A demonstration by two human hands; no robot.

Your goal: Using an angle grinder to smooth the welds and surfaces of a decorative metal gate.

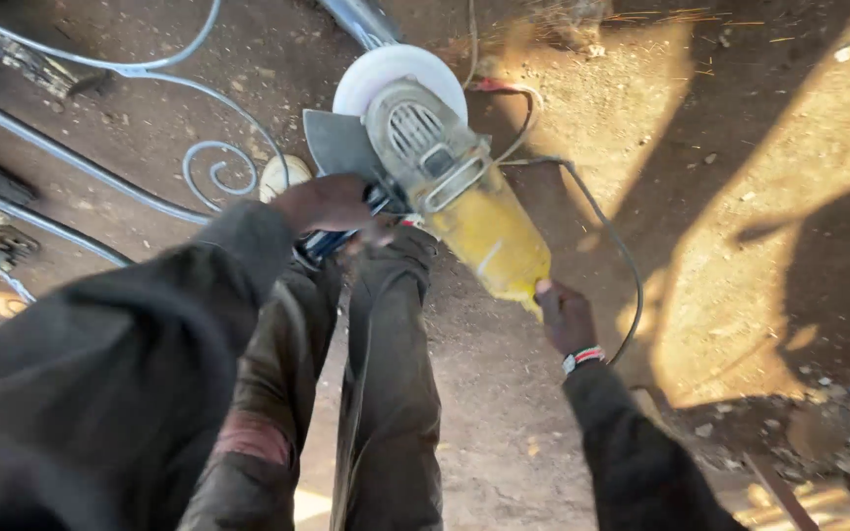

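Yellow angle grinder point(464, 211) with white round disc hangs above bare dirt; left hand point(332, 202) grips its side handle, right hand point(563, 315) holds its tail. Nothing looks cut.

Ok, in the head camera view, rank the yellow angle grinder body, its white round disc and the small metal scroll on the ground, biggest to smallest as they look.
1. Yellow angle grinder body
2. White round disc
3. Small metal scroll, though it lies farther from the camera, so its true size is unsure.

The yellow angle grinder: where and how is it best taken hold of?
Probably two-handed: the angle grinder by its yellow rear body from behind, where the right hand is, and the side handle from the left, where the left hand grips, away from the white disc.
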